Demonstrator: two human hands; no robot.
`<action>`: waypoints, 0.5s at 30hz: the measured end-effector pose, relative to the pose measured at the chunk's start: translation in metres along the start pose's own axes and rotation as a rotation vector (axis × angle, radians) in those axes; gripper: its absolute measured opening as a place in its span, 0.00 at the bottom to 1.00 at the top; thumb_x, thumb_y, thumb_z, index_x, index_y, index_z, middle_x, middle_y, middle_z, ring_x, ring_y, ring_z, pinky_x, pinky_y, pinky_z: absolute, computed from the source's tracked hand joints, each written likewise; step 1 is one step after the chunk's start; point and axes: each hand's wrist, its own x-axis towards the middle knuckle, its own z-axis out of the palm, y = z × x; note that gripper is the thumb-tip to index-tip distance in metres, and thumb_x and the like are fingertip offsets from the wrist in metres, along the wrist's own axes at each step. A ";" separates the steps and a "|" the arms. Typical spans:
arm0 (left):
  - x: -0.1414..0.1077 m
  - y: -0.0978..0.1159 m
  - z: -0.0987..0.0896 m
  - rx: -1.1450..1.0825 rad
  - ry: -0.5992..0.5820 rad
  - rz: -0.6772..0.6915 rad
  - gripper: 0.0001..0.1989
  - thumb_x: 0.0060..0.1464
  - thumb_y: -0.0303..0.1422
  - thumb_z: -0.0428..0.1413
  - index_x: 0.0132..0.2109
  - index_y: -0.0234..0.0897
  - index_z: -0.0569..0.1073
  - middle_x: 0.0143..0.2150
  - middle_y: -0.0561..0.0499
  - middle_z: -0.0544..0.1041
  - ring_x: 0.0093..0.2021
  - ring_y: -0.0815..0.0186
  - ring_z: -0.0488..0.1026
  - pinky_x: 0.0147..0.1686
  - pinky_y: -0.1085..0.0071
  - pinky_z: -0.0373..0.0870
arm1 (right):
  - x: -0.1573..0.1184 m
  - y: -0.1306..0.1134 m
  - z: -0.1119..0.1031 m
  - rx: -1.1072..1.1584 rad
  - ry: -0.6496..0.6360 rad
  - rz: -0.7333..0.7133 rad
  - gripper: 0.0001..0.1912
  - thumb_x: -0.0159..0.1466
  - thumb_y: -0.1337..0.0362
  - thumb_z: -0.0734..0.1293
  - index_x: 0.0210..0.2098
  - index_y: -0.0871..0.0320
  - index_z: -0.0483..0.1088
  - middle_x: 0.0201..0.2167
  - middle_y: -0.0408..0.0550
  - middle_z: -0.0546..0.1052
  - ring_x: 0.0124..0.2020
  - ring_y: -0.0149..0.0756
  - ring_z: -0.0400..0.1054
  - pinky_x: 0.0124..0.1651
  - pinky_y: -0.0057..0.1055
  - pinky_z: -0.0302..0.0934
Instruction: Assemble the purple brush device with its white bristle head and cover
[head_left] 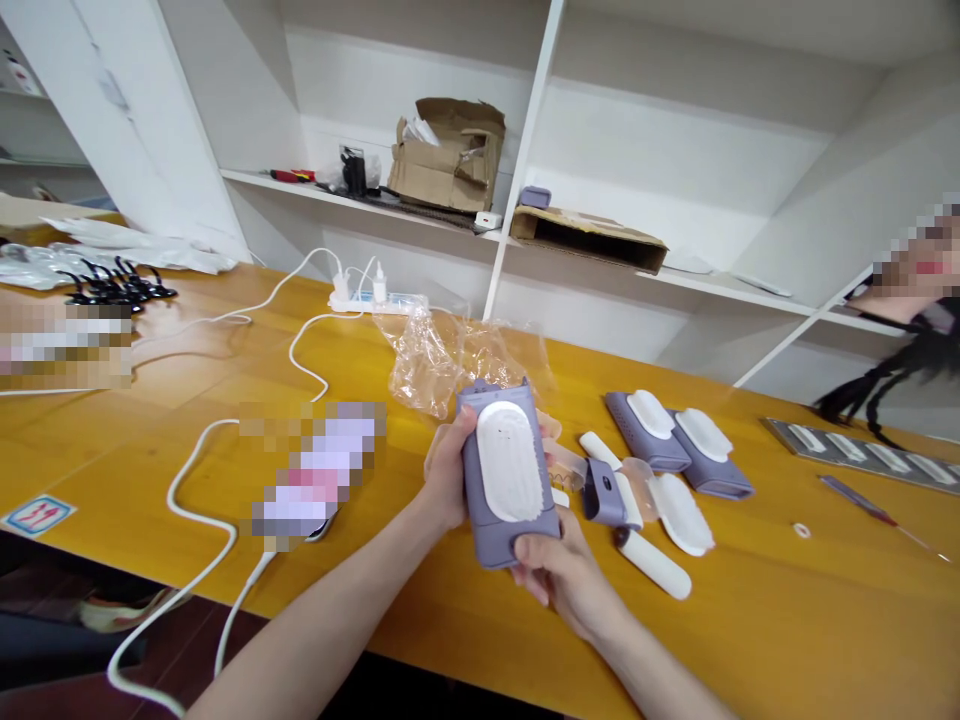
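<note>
Lavender oblong plastic casing [499, 541]: between the hands, over yellow-brown wooden bench [750, 620], white oval panel [514, 465] up.
Long axis: fore-and-aft, far end slightly left.
Left hand [448, 470]: grips left side.
Right hand [564, 568]: holds near end, thumb atop.
Nearer: neither; both touch.

- The case [514, 460] is between the left hand [448, 468] and right hand [556, 568].
- Left of it, a phone [319, 475] lies on the table [765, 620].
- A plastic bag [427, 370] lies behind it.
- Two more cases [636, 430] sit right.
- A screwdriver [855, 496] lies farther right.
</note>
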 end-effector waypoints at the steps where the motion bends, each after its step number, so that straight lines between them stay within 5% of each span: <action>1: -0.001 0.001 0.001 -0.006 -0.028 0.002 0.33 0.41 0.56 0.57 0.43 0.30 0.78 0.43 0.39 0.80 0.43 0.46 0.76 0.45 0.55 0.71 | 0.001 -0.001 -0.001 -0.004 0.004 -0.001 0.15 0.42 0.60 0.76 0.22 0.63 0.69 0.12 0.42 0.70 0.10 0.22 0.55 0.09 0.18 0.41; 7: -0.002 -0.009 0.004 0.011 -0.053 -0.153 0.39 0.39 0.59 0.57 0.45 0.27 0.77 0.40 0.36 0.81 0.38 0.48 0.78 0.40 0.56 0.73 | 0.002 -0.010 0.001 -0.019 0.039 -0.053 0.15 0.47 0.58 0.75 0.25 0.63 0.72 0.18 0.48 0.77 0.15 0.31 0.68 0.18 0.24 0.58; 11: 0.002 -0.025 0.001 -0.067 0.106 0.016 0.29 0.48 0.54 0.54 0.43 0.31 0.77 0.36 0.41 0.81 0.38 0.51 0.78 0.41 0.59 0.73 | 0.001 -0.014 0.006 0.071 0.201 -0.014 0.23 0.44 0.62 0.79 0.39 0.58 0.73 0.33 0.45 0.79 0.30 0.34 0.73 0.33 0.29 0.68; 15: 0.001 -0.025 0.001 -0.058 0.175 0.044 0.30 0.49 0.54 0.53 0.45 0.32 0.76 0.37 0.41 0.81 0.41 0.49 0.77 0.44 0.55 0.71 | 0.001 -0.016 0.006 0.098 0.227 -0.019 0.26 0.42 0.62 0.79 0.41 0.57 0.73 0.33 0.45 0.78 0.31 0.33 0.71 0.34 0.30 0.67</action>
